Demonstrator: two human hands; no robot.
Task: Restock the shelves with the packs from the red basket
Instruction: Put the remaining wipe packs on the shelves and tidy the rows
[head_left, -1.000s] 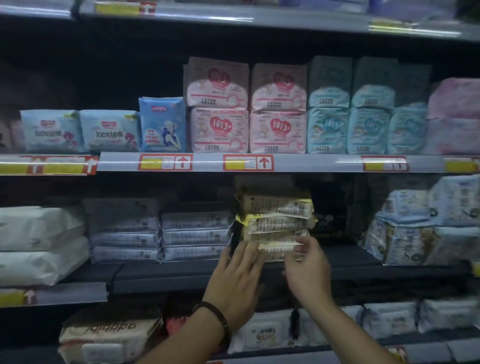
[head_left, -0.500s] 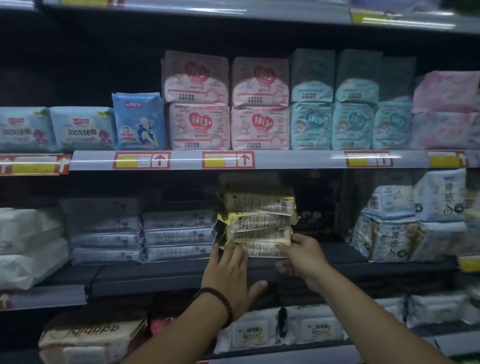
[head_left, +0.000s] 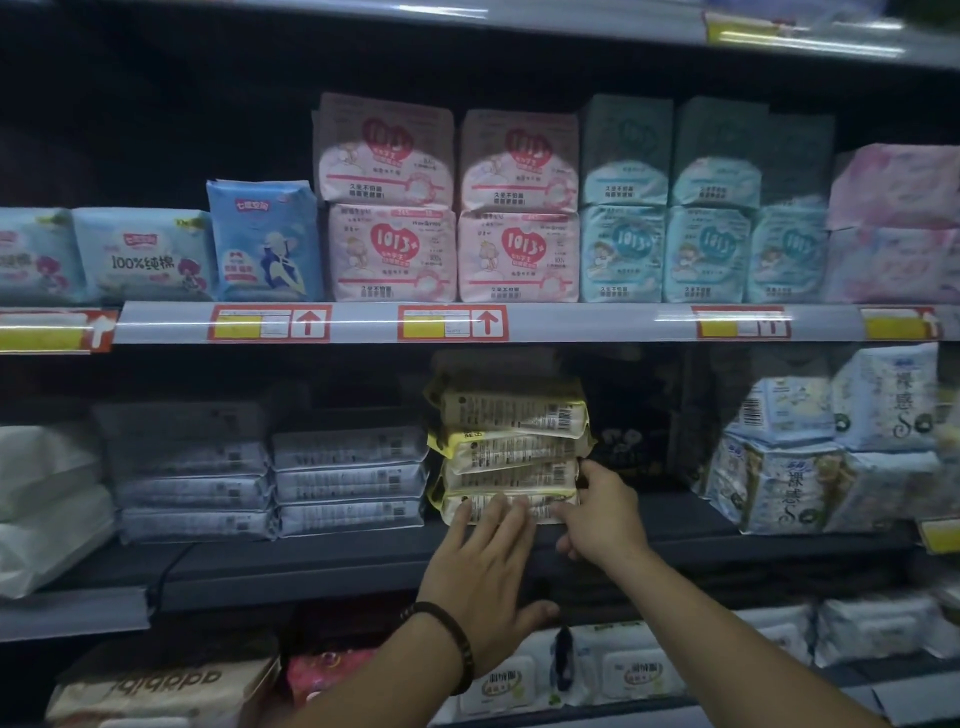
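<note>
- Left hand (head_left: 478, 571): grip apart, straight fingers pressing the lowest of the yellow packs (head_left: 511, 415).
- Right hand (head_left: 602, 514): grip clamped on the lower packs' right end.
- Packs stacked four high on the middle shelf (head_left: 311, 566), just beside grey packs (head_left: 348, 483).

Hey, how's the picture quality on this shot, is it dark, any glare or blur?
Head view: dim, shelf recesses nearly black; glare streaks along the price rail; pink packs at the right edge smeared by blur; the left hand shows blurred fingertips against the yellow pack stack.
</note>
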